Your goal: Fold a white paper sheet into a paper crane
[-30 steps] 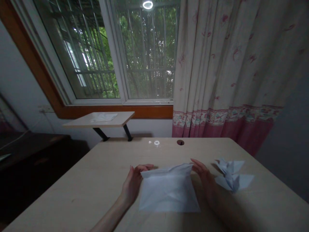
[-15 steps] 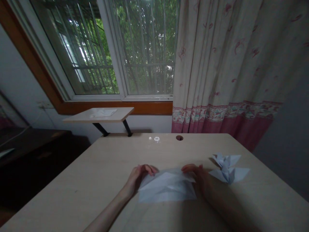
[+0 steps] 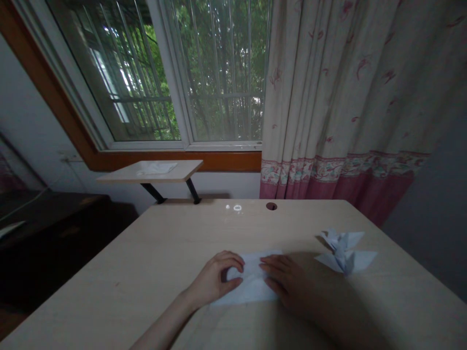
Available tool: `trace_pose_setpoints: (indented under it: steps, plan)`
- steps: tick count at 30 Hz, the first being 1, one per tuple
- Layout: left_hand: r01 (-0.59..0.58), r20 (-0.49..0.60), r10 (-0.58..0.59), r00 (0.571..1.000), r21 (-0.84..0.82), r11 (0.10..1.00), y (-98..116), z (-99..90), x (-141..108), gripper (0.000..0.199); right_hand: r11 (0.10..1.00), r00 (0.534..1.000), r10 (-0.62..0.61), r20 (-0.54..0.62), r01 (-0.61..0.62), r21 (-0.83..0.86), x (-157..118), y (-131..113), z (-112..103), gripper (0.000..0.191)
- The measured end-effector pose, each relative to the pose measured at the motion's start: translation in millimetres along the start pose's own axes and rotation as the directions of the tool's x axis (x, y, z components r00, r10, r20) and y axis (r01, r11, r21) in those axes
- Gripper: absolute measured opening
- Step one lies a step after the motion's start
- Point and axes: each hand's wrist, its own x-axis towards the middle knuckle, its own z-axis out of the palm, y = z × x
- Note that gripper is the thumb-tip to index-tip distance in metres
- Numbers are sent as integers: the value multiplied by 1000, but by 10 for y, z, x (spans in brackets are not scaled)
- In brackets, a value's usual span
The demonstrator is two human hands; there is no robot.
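A white sheet of paper [image 3: 253, 284] lies flat on the desk in front of me, creased across its middle. My left hand [image 3: 222, 274] rests on its left side, fingers curved and thumb apart from them. On the paper's right side lies my right hand [image 3: 286, 279], its fingers stretched out towards the middle. The two hands face each other with a strip of paper showing between them. Both palms hide the paper's side edges. To the right of my right hand sit folded white paper figures [image 3: 345, 255] with pointed wings, close together.
The pale wooden desk [image 3: 164, 253] has a round cable hole [image 3: 271, 206] near its back edge. At the back left, a small raised shelf [image 3: 175, 176] carries white paper [image 3: 156, 168]. Behind are a barred window [image 3: 222, 73] and a long curtain [image 3: 328, 97].
Both hands have moved from the paper's upper corners inward and down onto it. The lifted upper layer of the paper now lies flatter. The folded figures have stayed in place.
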Motion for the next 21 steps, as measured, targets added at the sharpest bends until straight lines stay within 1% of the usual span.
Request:
trace_pose_setpoints:
  steps: [3, 8, 10, 12, 15, 17, 19, 21]
  plan:
    - [-14, 3, 14, 1000, 127, 992, -11, 35, -18, 9, 995, 998, -47, 40, 50, -81, -4, 26, 86, 44]
    - [12, 12, -16, 1000, 309, 951, 36, 90, -38, 11, 987, 990, -122, 75, 129, -97, 20, 22, 65, 46]
    - [35, 14, -43, 999, 363, 931, 57, 122, -38, 18, 986, 988, -115, 101, 126, -111, 11, 11, 48, 46]
    - [59, 17, -73, 997, 420, 906, 69, 173, -34, 26, 986, 991, -84, 103, 97, -137, -10, 1, 46, 45]
    - [75, 25, -101, 995, 502, 862, 78, 283, -29, 37, 981, 998, -25, 53, 35, -191, -36, -9, 81, 41]
    - [53, 27, -81, 996, 539, 841, 90, 362, -30, 39, 974, 1000, 6, -7, -7, -227, -40, -12, 130, 37]
    - [25, 28, -50, 998, 575, 818, 111, 426, -36, 41, 964, 997, 3, -76, -23, -265, -33, -15, 194, 36]
    - [8, 40, -40, 998, 608, 794, 131, 470, -44, 43, 952, 990, -35, -133, -7, -307, -21, -22, 265, 34]
